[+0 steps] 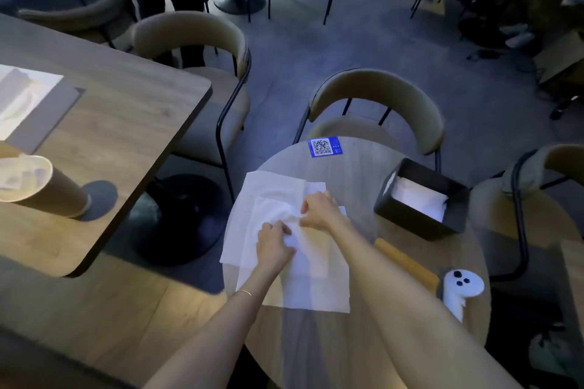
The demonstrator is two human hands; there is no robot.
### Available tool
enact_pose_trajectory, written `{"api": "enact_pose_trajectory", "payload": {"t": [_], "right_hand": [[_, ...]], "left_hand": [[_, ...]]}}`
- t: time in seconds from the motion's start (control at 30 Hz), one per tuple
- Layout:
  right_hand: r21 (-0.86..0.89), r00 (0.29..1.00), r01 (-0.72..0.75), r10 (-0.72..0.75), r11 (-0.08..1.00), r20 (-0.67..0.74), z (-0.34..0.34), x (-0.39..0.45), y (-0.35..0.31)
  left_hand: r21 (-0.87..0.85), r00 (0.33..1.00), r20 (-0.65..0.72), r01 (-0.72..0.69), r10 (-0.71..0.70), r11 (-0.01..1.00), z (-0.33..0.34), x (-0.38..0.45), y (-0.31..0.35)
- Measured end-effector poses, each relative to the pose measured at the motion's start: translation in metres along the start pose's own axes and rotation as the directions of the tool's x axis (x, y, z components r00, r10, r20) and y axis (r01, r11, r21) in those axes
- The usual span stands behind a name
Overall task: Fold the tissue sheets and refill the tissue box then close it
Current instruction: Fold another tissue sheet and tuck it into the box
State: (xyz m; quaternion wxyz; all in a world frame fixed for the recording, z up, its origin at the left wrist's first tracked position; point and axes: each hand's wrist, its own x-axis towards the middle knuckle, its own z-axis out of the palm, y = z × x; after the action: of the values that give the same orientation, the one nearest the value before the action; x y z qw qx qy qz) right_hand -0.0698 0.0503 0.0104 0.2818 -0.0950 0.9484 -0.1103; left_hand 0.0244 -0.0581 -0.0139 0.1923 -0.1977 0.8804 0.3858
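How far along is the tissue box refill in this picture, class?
Done: the box stands open with some tissue already inside. In hand: both the left hand and right hand pinch a sheet from the loose pile on the table, mid-fold. Left: fold the remaining sheets, load them, close the box.

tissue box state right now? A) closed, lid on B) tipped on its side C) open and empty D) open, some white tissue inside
D: the dark tissue box stands upright and open-topped on the round table, with white tissue visible inside, while both hands, left and right, pinch the tissue sheets spread beside it.
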Motion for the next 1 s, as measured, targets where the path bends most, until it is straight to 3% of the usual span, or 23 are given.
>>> {"api": "enact_pose_trajectory", "payload": {"t": [0.13,0.33,0.47,0.63,0.73,0.83,0.93,1.0], "right_hand": [[-0.017,1.000,0.027,-0.027,1.000,-0.010,-0.007,0.001,0.000],[0.144,0.997,-0.038,0.027,0.989,0.079,-0.015,0.003,0.001],[0.230,0.992,-0.046,0.017,0.972,0.126,-0.024,0.000,0.001],[0.412,0.960,-0.108,-0.013,0.905,0.280,-0.059,-0.016,0.009],[0.600,0.981,-0.130,0.013,0.789,0.195,-0.093,-0.038,0.027],[0.805,0.995,-0.103,0.057,0.584,0.086,-0.124,-0.069,0.057],[0.949,0.992,-0.040,0.129,0.314,-0.001,-0.137,-0.099,0.097],[0.979,0.983,0.002,0.181,0.201,-0.039,-0.137,-0.118,0.121]], "left_hand": [[-0.006,1.000,0.015,-0.003,0.003,1.000,-0.002,-0.002,-0.001],[-0.091,1.000,-0.010,-0.021,0.020,0.996,-0.004,0.001,-0.005],[-0.280,0.996,-0.089,-0.030,0.005,0.960,-0.010,-0.004,0.002],[-0.593,0.968,-0.217,-0.030,-0.124,0.805,-0.031,0.001,0.013],[-0.669,0.976,-0.175,-0.023,-0.128,0.743,-0.040,0.012,0.028],[-0.739,0.988,-0.091,0.014,-0.121,0.673,-0.049,0.017,0.055],[-0.762,0.979,0.202,0.150,0.011,0.630,-0.047,0.025,0.077],[-0.763,0.891,0.406,0.211,0.200,0.611,-0.041,0.025,0.096]]}}
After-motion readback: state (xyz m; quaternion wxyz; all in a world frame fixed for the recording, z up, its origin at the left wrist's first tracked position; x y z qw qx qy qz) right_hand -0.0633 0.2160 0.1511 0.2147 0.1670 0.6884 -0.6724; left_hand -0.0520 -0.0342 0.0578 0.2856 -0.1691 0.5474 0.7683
